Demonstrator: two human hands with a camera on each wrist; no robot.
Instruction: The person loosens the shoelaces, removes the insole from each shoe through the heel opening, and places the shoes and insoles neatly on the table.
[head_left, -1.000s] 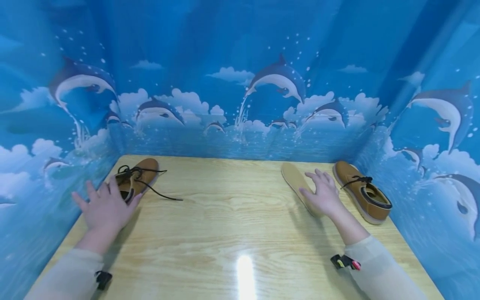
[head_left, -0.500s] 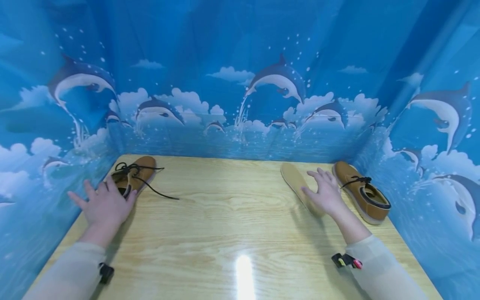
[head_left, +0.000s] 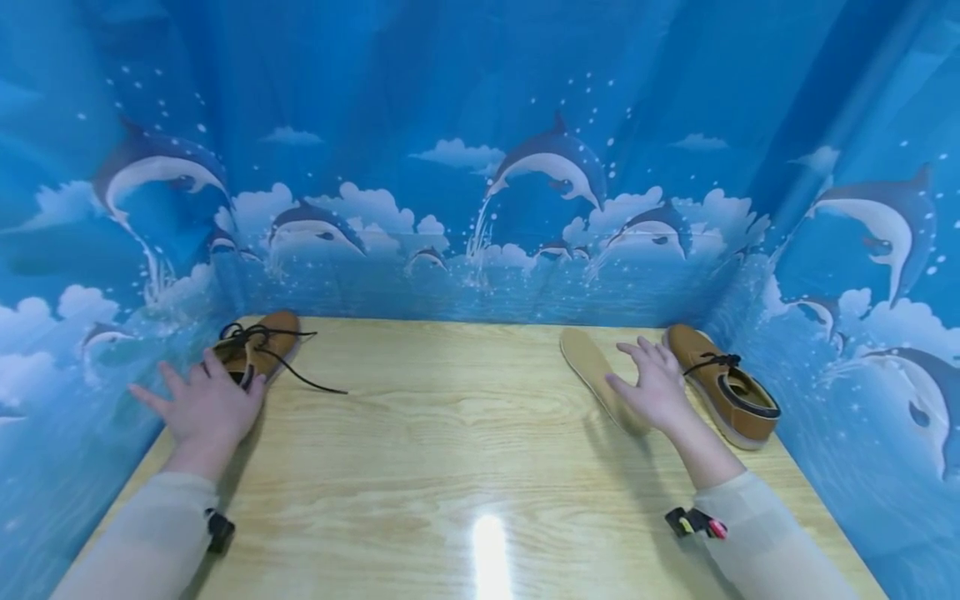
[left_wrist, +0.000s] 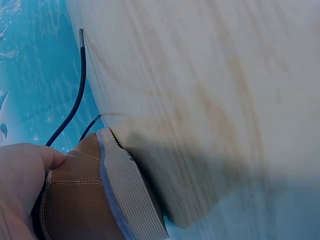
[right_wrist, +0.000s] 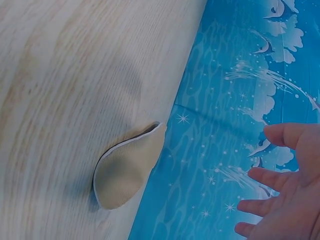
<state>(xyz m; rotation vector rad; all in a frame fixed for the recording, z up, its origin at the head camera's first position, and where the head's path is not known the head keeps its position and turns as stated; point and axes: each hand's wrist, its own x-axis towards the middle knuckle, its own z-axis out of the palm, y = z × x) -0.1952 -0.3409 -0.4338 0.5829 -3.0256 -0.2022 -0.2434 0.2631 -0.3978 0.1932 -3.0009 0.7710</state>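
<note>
At the left, my left hand [head_left: 208, 410] is at the heel end of a brown lace-up shoe [head_left: 274, 333], its fingers spread wide. In the left wrist view the thumb [left_wrist: 50, 157] presses against the leather upper [left_wrist: 80, 200], above the pale ridged sole. Black laces hang loose from this shoe, one end lying along the table. My right hand [head_left: 654, 392] hovers with parted fingers above the rear part of a beige insole [head_left: 588, 358], covering part of it. In the right wrist view the hand [right_wrist: 290, 192] holds nothing, and the insole [right_wrist: 122, 172] lies apart from it.
A second brown shoe [head_left: 720, 387], its black laces tied, stands right of my right hand near the table's edge. The pale wooden table [head_left: 450, 433] meets blue dolphin-print curtains [head_left: 420, 100] at the back and on both sides.
My left hand and the untied shoe have shifted a little to the left together, the lace trailing along. My right hand, the insole and the tied shoe have hardly moved.
</note>
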